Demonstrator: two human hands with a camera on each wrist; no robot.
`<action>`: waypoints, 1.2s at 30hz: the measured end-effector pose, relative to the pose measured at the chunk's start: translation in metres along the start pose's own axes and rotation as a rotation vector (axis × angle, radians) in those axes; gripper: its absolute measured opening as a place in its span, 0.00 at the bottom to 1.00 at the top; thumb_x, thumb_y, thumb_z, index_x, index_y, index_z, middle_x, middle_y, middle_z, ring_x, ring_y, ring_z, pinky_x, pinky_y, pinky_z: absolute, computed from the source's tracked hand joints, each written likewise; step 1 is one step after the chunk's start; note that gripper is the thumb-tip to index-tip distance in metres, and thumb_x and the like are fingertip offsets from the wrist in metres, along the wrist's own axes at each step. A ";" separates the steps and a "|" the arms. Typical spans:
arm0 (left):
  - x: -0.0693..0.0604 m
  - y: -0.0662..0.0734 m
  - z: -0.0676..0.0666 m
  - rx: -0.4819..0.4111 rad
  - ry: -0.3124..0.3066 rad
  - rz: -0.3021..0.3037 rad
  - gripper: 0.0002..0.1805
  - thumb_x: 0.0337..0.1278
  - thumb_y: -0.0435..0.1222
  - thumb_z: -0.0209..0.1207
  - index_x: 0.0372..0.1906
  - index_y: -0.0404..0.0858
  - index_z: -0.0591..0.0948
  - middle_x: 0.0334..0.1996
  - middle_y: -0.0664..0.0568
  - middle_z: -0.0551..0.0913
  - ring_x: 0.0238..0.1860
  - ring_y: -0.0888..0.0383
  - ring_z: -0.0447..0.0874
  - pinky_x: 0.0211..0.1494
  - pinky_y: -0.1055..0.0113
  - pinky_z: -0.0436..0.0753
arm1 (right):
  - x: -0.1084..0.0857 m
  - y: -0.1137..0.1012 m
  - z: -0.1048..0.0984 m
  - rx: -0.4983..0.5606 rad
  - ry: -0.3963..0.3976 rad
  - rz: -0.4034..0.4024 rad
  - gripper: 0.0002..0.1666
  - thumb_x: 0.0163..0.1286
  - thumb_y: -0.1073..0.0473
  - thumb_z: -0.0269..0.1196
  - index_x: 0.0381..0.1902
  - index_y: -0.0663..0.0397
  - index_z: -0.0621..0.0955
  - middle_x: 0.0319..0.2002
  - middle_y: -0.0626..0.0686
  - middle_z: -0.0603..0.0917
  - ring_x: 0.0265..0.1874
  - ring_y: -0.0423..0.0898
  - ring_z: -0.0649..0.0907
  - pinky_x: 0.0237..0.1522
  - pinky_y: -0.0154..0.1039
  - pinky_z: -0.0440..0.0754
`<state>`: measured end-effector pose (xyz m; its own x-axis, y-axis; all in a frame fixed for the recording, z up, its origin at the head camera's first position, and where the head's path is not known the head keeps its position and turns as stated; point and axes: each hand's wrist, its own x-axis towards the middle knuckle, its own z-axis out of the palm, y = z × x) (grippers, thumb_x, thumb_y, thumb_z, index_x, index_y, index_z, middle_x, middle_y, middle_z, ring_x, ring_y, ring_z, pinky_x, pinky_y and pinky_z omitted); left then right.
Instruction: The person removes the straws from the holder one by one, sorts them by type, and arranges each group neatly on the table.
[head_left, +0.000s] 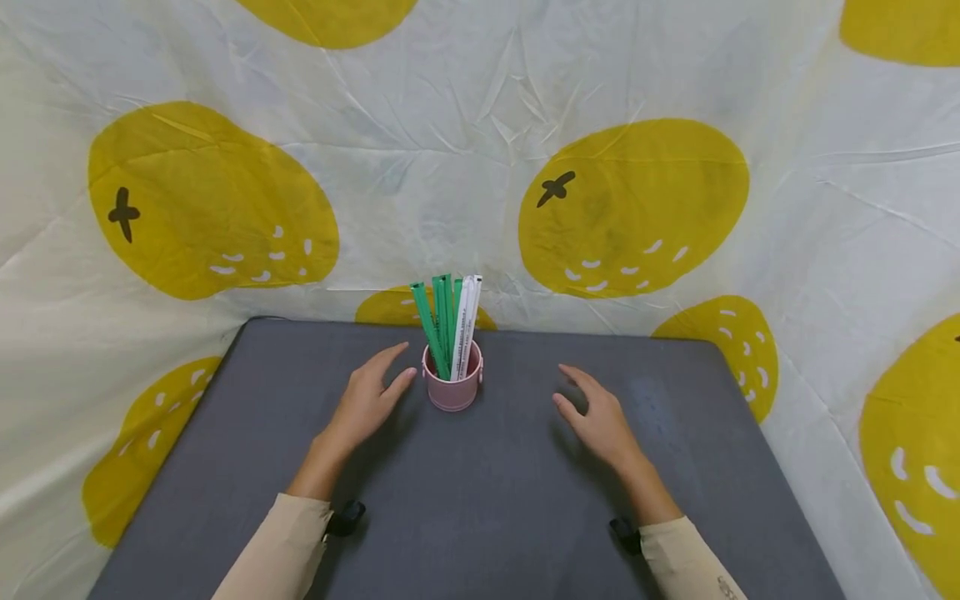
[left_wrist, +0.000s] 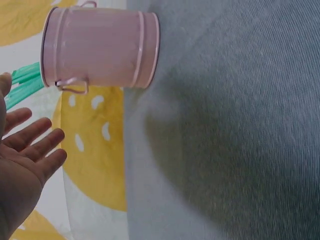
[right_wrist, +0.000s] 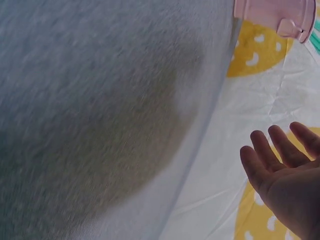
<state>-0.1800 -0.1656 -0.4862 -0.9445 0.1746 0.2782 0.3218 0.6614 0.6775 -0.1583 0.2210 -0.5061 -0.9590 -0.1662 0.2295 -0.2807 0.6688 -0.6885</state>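
Note:
A small pink metal bucket (head_left: 453, 393) with side handles stands upright toward the back of the dark table. Several slim green packets (head_left: 443, 321) and white printed packets (head_left: 466, 325) poke up out of it. My left hand (head_left: 367, 398) is just left of the bucket, apart from it, with fingers extended and nothing in them. Farther off on the right, my right hand (head_left: 600, 421) hovers over the table, its fingers loosely spread and holding nothing. Both wrist views show the bucket beyond the fingers, and no finger touches it.
The dark grey tabletop (head_left: 480, 517) ends at a back edge just behind the bucket. A white cloth (head_left: 450, 200) printed with large yellow fruit shapes hangs behind the table and along its sides. Dark wrist devices sit at both sleeve cuffs.

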 end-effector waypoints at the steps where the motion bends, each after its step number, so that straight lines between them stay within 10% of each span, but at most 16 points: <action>1: 0.001 0.000 0.002 -0.029 0.010 -0.006 0.28 0.73 0.45 0.61 0.72 0.37 0.75 0.68 0.40 0.78 0.70 0.42 0.76 0.73 0.42 0.73 | 0.001 -0.002 0.000 0.033 -0.005 0.010 0.32 0.76 0.48 0.63 0.74 0.49 0.73 0.70 0.57 0.78 0.66 0.60 0.79 0.65 0.64 0.77; 15: 0.019 0.001 0.024 -0.449 0.121 -0.170 0.22 0.65 0.35 0.68 0.61 0.31 0.82 0.58 0.36 0.85 0.61 0.43 0.85 0.64 0.48 0.83 | 0.031 -0.020 0.019 0.487 -0.035 0.051 0.26 0.77 0.61 0.62 0.68 0.65 0.76 0.65 0.66 0.80 0.64 0.62 0.80 0.57 0.21 0.77; 29: 0.014 -0.001 0.043 -0.522 0.130 -0.149 0.22 0.62 0.34 0.71 0.59 0.34 0.82 0.56 0.34 0.86 0.59 0.42 0.86 0.60 0.57 0.86 | 0.054 -0.023 0.035 0.596 -0.045 0.103 0.22 0.77 0.64 0.61 0.65 0.71 0.77 0.61 0.71 0.81 0.61 0.65 0.81 0.54 0.24 0.82; 36: 0.014 -0.003 0.045 -0.583 0.123 -0.151 0.22 0.62 0.33 0.70 0.60 0.33 0.82 0.57 0.31 0.84 0.61 0.36 0.84 0.60 0.58 0.85 | 0.072 -0.031 0.040 0.622 -0.052 0.141 0.21 0.78 0.62 0.61 0.64 0.67 0.79 0.60 0.71 0.82 0.59 0.66 0.83 0.59 0.51 0.85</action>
<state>-0.1973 -0.1323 -0.5148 -0.9792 0.0015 0.2031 0.2007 0.1588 0.9667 -0.2202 0.1597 -0.4959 -0.9846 -0.1529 0.0843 -0.1065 0.1437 -0.9839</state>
